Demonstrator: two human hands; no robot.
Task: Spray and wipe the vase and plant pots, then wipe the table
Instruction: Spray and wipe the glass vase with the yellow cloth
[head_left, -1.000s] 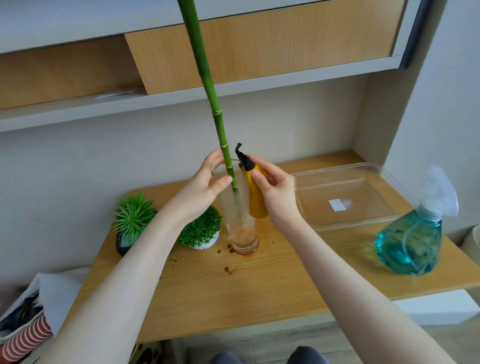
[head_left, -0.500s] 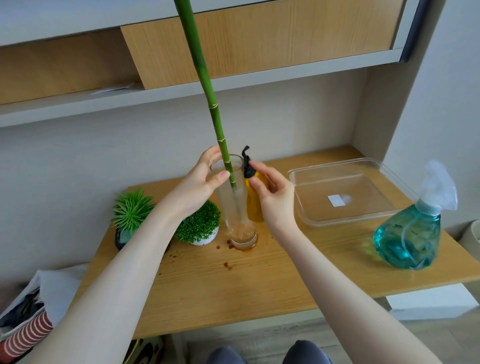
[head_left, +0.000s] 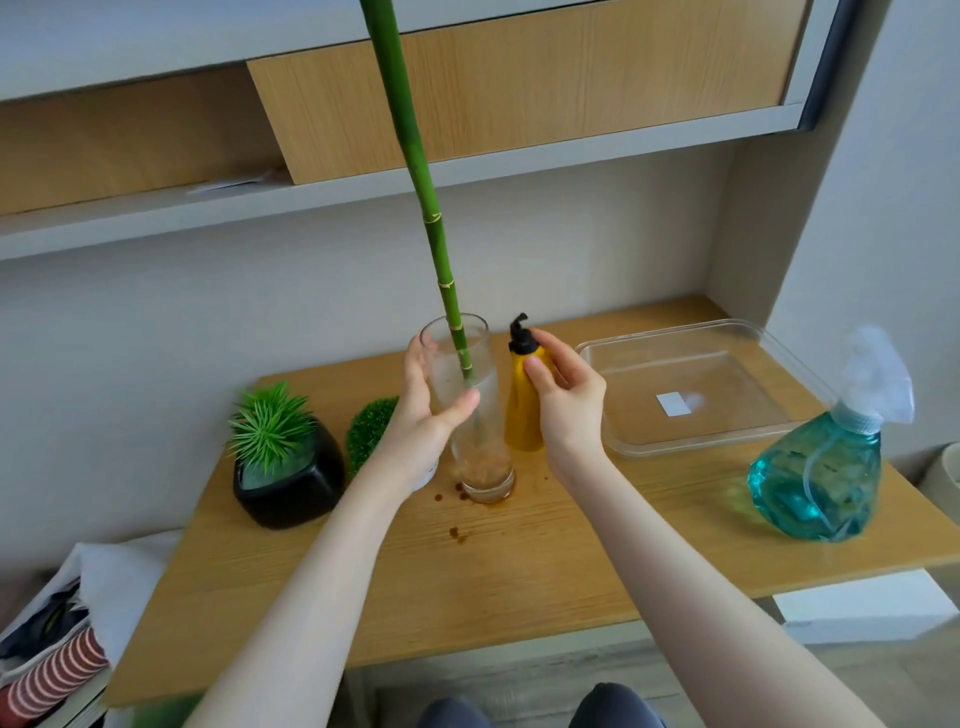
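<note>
1. Vase and pots are ranged along the table (head_left: 519, 571): a black plant pot (head_left: 288, 483) with spiky green leaves stands at the left end, and a round green plant (head_left: 371, 431) is seen just beside it, its own pot mostly hidden behind the left forearm.
2. Right of these, the glass vase (head_left: 470, 395) stands upright near the middle of the table, a green stalk (head_left: 436, 244) rising from it; brown spots (head_left: 457, 534) are scattered at its foot.
3. The vase is grasped by the left hand (head_left: 423, 415), fingers and thumb curled round the glass.
4. A yellow pump bottle (head_left: 523, 410) just beside the vase is pinched near its black top by the right hand (head_left: 563, 395).
5. Further right lie a clear tray (head_left: 691, 384) and a teal spray bottle (head_left: 821, 478), untouched.
6. The vase step is judged to be in hand; no cloth is seen, so next the vase must be steadied while spray is applied.
</note>
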